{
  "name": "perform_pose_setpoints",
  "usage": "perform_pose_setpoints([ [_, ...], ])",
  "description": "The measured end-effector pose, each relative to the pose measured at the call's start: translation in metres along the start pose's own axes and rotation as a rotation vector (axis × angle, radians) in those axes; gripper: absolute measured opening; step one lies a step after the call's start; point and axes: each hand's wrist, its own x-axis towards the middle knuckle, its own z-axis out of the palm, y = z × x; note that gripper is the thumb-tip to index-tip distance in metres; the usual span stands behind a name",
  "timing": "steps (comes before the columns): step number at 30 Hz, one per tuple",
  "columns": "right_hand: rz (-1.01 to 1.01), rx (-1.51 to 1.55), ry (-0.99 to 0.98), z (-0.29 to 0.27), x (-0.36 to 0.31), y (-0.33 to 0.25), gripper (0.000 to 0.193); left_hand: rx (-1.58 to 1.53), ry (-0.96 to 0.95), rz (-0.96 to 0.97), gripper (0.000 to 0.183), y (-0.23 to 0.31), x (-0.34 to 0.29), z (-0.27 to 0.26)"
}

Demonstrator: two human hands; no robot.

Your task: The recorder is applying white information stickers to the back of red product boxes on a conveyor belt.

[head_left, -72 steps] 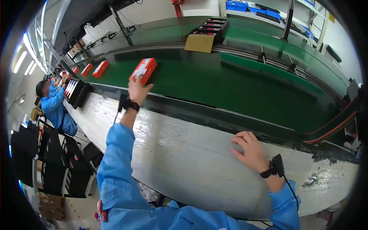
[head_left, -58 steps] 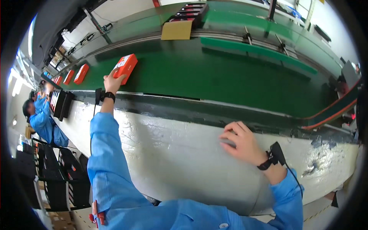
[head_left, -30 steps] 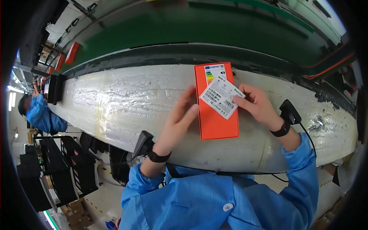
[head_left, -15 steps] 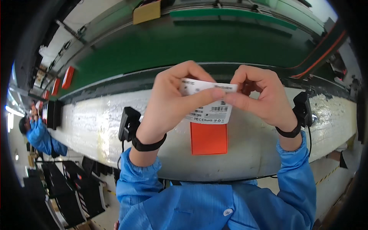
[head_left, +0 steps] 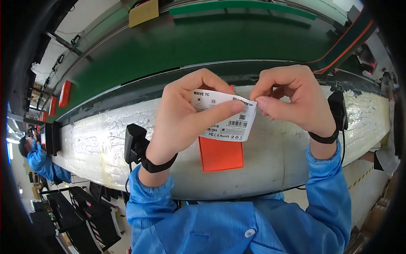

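Note:
A white printed label [head_left: 230, 122] is held up over the bench, with small icons and barcodes facing me. My left hand [head_left: 179, 114] grips it between the thumb in front and fingers hidden behind. At the label's upper right corner, my right hand [head_left: 292, 99] pinches with thumb and forefinger; the other fingers are curled in. Below the label an orange-red box [head_left: 222, 155] lies flat on the bench, its far part mostly covered by the label and my left hand.
The pale, film-covered bench [head_left: 101, 139] runs across in front of me. Beyond it is a green conveyor belt [head_left: 203, 46] with orange boxes [head_left: 65, 94] at the left. A yellow box [head_left: 144, 12] stands at the far side. A co-worker in blue [head_left: 40, 163] works at the far left.
The label has tilted, its right corner lower, and shows more of its face. My right thumb has drawn back towards that corner. The whole view has shifted slightly.

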Motion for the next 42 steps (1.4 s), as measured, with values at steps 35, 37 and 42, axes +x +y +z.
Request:
perform_pose_setpoints([
  [35, -0.238, -0.07, 0.002, 0.079, -0.025, 0.005, 0.005, 0.217, 0.322, -0.02, 0.033, 0.007, -0.098, -0.005],
  [37, -0.19, -0.034, -0.032, 0.08, -0.024, 0.009, 0.005, 0.163, 0.332, 0.037, 0.041, 0.0, -0.108, -0.009],
  [42, -0.134, 0.086, 0.024, 0.06, -0.032, 0.027, 0.009, 0.466, 0.552, 0.03, 0.047, -0.016, -0.179, -0.045],
])
